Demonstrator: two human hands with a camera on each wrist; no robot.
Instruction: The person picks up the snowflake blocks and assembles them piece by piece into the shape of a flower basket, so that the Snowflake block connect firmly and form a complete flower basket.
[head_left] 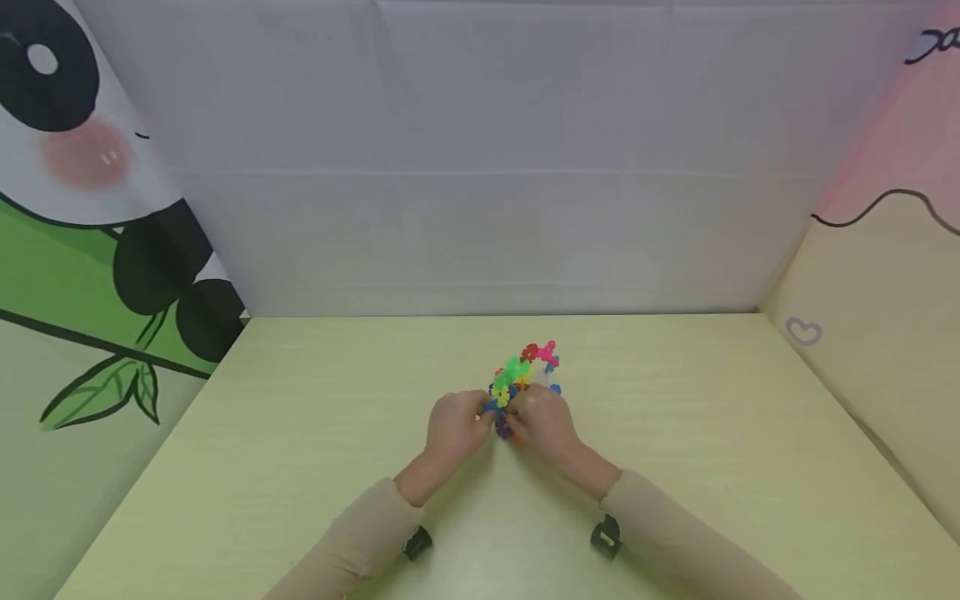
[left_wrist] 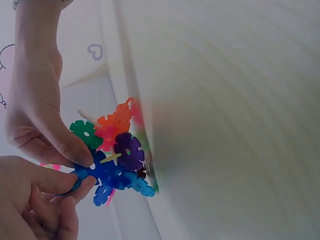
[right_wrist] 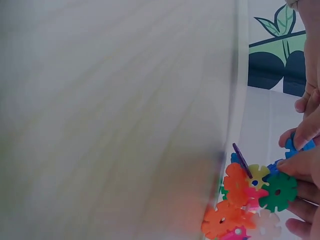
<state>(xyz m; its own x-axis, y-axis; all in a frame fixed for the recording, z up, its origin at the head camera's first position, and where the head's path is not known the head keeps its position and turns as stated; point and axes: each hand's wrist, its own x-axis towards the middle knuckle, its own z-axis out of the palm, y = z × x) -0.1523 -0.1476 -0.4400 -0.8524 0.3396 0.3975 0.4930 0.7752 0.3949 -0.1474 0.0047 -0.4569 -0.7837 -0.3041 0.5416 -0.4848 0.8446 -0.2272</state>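
Note:
A cluster of interlocking snowflake discs [head_left: 513, 372] in many colours is held between both hands, above the pale table. My left hand [head_left: 454, 427] pinches a lighter blue disc [right_wrist: 299, 144] at the cluster's near left side. From the right, my right hand [head_left: 546, 419] grips the cluster, its fingertips close to the left ones at a dark blue disc [left_wrist: 102, 167]. A green disc [right_wrist: 279, 192] lies against the right fingers. Purple [left_wrist: 129, 151] and orange [right_wrist: 236, 184] discs stick out underneath. My fingers hide where the pinched disc meets the others.
The pale wooden table [head_left: 337, 375] spreads around both hands. A white sheet backdrop [head_left: 480, 167] rises behind it. Side panels with cartoon drawings stand at the left [head_left: 90, 292] and right [head_left: 885, 292].

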